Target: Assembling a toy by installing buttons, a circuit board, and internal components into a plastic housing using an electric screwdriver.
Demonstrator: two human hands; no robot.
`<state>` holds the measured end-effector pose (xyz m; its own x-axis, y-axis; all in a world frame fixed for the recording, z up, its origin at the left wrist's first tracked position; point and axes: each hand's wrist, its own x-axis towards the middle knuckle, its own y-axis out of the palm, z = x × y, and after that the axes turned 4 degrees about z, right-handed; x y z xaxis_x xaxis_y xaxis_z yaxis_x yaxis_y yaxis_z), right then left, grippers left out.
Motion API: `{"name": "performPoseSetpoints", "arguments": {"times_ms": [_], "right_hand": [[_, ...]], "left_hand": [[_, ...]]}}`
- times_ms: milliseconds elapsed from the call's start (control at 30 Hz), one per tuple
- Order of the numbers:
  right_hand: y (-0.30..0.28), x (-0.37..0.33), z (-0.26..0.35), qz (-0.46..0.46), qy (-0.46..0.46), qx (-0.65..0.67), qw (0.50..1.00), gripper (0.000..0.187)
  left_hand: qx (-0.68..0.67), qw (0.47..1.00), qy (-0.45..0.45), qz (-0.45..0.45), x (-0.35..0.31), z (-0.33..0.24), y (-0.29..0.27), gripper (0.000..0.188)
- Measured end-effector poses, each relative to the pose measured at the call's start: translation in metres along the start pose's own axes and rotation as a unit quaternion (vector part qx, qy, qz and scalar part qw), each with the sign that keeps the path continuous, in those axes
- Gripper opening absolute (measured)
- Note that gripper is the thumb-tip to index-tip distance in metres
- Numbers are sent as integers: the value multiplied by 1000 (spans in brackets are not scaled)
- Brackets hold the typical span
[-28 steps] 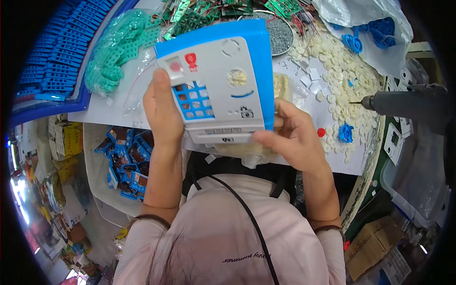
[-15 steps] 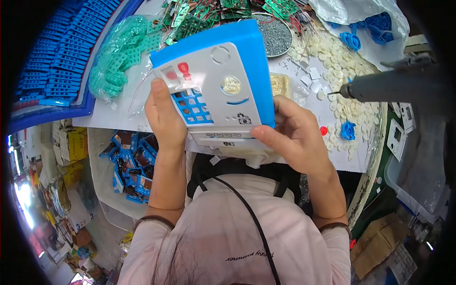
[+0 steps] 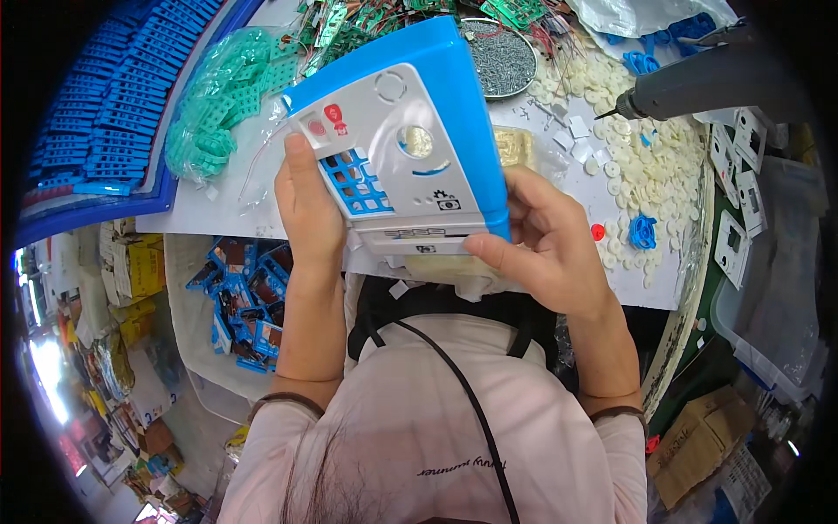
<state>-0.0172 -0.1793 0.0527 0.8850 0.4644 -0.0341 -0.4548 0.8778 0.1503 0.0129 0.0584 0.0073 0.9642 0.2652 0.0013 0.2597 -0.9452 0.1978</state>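
A blue and white plastic toy casing (image 3: 384,113) is held up tilted over the near edge of the table. Its white front has a round hole, a blue grid of square openings and red markings. My left hand (image 3: 312,196) grips the casing's left edge, thumb on the white front. On the lower right corner my right hand (image 3: 554,244) is closed, thumb on the front and fingers behind the blue side. Those fingers are partly hidden. A grey power screwdriver (image 3: 690,87) hangs to the right of the casing, its tip pointing left, touched by neither hand.
Behind lie green circuit boards (image 3: 358,44) and a round tray of small screws (image 3: 532,74). White plastic discs (image 3: 655,183) spread at right. A bag of green parts (image 3: 209,113) and a blue crate (image 3: 157,203) stand left; below is a bin (image 3: 185,327) of blue pieces.
The casing has shifted slightly and turned a little in both hands, its top edge moving away. The hanging screwdriver has swung up and away. Both hands keep their hold.
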Motion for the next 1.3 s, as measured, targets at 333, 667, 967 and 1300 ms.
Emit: {"name": "performPoseSetpoints", "arguments": {"times_ms": [333, 667, 967, 1300], "right_hand": [[-59, 17, 18, -20, -327, -488, 809, 43], [-38, -29, -47, -98, -5, -348, 932, 78], [-32, -14, -32, -39, 103, -534, 838, 69], [-30, -6, -33, -6, 80, -631, 771, 66]], "left_hand": [[-69, 909, -253, 324, -3, -36, -18, 57], [251, 930, 16, 267, -44, 17, 25, 68], [449, 848, -10, 283, -35, 2, 18, 73], [501, 736, 229, 395, -29, -1, 19, 59]]}}
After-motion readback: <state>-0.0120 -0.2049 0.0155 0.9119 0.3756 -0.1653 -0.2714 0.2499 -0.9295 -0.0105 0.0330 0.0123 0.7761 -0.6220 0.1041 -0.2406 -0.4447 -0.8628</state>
